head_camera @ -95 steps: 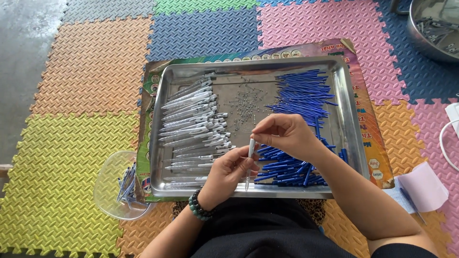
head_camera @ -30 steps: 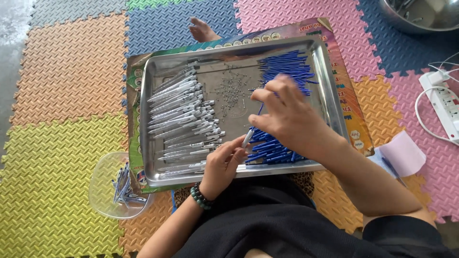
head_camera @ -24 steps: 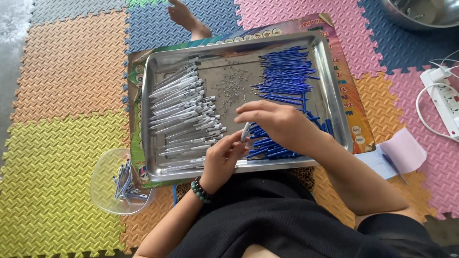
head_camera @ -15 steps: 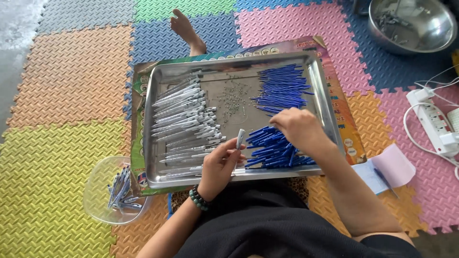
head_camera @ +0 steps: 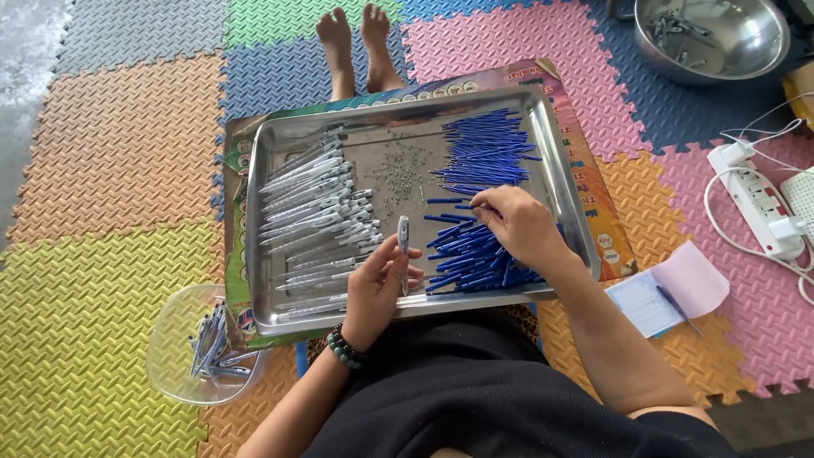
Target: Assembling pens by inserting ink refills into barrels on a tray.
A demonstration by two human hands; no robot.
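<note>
Left hand (head_camera: pixel 379 287) holds pen barrel (head_camera: pixel 404 242) — right hand (head_camera: pixel 517 225) touches blue refills (head_camera: pixel 475 246).

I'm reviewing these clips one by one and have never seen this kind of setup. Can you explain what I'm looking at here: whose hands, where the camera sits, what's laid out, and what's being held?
There is no machine here. The one view comes from a camera worn on a person's head, looking down at their own two bare hands as they sit on coloured foam floor mats.

In front of them is a metal tray. On its left lies a pile of pale grey pen barrels, in the middle a scatter of tiny springs, and on the right a heap of blue refills.

The left hand, with a bead bracelet at the wrist, holds one grey pen barrel upright. The right hand rests on the blue refills, fingertips pinching at one.

Beside the tray are a clear plastic bowl with a few pens, a steel bowl, a power strip and a notebook. Bare feet show beyond the tray.
</note>
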